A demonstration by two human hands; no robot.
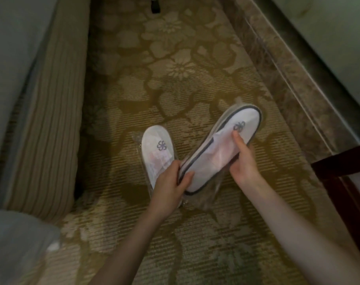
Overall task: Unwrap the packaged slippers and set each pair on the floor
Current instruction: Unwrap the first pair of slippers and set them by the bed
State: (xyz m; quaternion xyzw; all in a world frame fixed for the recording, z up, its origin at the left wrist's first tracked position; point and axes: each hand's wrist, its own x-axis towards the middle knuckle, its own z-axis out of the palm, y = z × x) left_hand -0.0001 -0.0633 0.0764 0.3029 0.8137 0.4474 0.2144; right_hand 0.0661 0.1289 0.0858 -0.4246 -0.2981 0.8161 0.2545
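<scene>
Two packs of white slippers in clear plastic show in the head view. The dark-trimmed slipper pack point(220, 149) is held above the carpet, tilted with its toe to the upper right. My left hand point(171, 186) grips its heel end, thumb on top. My right hand point(245, 159) holds its right side, with the index finger pressed near the printed logo. A second wrapped slipper pack point(156, 149) lies behind my left hand; whether it rests on the carpet or my left hand also holds it is unclear.
Patterned gold carpet point(175, 68) runs up the middle. A striped bed skirt point(49, 120) and grey bedding stand at the left. A marble strip point(282, 79) and wall border the right, with dark wooden furniture point(339, 171) at the right edge.
</scene>
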